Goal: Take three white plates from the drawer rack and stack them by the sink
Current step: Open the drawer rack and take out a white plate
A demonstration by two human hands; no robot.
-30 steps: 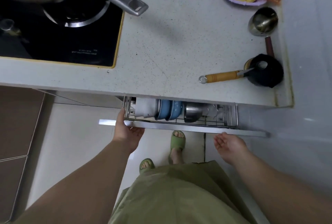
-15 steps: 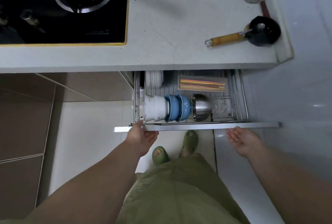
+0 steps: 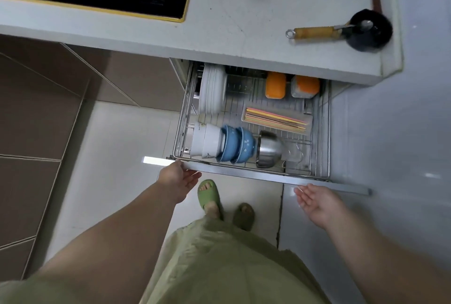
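White plates (image 3: pixel 211 89) stand beyond left grip (image 3: pixel 179 178).

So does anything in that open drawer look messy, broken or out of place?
Nothing stands out. The white plates stand on edge at the rack's back left, bowls nest in front, chopsticks lie in their tray.

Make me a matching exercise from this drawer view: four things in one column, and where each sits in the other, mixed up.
Things:
1. plates
2. chopsticks
3. steel bowl
4. left hand

Places:
A. front row of the rack, right of the blue bowls
B. at the left end of the drawer front
C. back left of the rack, on edge
D. in a tray, middle right of the rack

Pairs: 1-C, 2-D, 3-A, 4-B
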